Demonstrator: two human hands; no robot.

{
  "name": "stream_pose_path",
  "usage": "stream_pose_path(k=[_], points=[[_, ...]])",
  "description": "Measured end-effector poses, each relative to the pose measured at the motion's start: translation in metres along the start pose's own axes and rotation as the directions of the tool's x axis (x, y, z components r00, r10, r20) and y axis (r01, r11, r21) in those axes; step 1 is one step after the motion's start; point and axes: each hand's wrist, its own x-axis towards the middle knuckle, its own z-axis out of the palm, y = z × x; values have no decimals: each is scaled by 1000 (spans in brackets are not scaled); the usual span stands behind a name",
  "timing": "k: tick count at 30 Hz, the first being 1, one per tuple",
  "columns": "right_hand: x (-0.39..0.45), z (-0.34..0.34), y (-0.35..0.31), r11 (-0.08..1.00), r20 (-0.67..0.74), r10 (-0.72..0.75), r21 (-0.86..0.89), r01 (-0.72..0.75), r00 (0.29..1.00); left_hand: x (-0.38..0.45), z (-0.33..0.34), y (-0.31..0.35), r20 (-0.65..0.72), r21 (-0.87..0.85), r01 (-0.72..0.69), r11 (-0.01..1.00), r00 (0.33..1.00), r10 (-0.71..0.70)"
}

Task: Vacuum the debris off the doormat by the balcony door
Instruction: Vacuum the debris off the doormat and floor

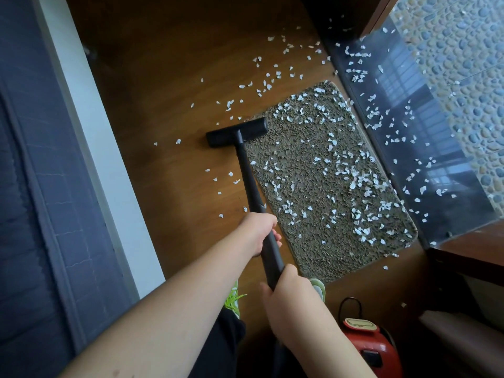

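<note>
Both hands clenched on vac wand: L hand mid-tube, R hand lower, nozzle at doormat's 10 o'clock corner, mat w/ white scraps by glass door.

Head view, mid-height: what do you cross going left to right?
Grey-blue bedding → white panel → wooden floor → vacuum head → doormat strewn with white debris → glass balcony door → pebbled surface outside.
</note>
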Motion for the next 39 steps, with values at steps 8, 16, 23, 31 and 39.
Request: stream_pose_path(k=[8,16,23,31,39], points=[[-21,-3,54,996,19,85,0,-85,996,-14,57,-37,69,36,45,998,996,-48],[-29,2,91,996,-26,88,36,-87,996,-28,81,-52,49,30,28,999,998,-30],[-17,3,87,989,-42,129,73,-126,991,-21,87,-42,49,84,5,996,999,-9],[2,-28,63,989,-57,122,96,-116,991,-8,91,-2,89,152,-56,987,995,43],[34,-61,49,979,-104,119,179,-99,987,5,104,50,107,214,-103,971,991,81]])
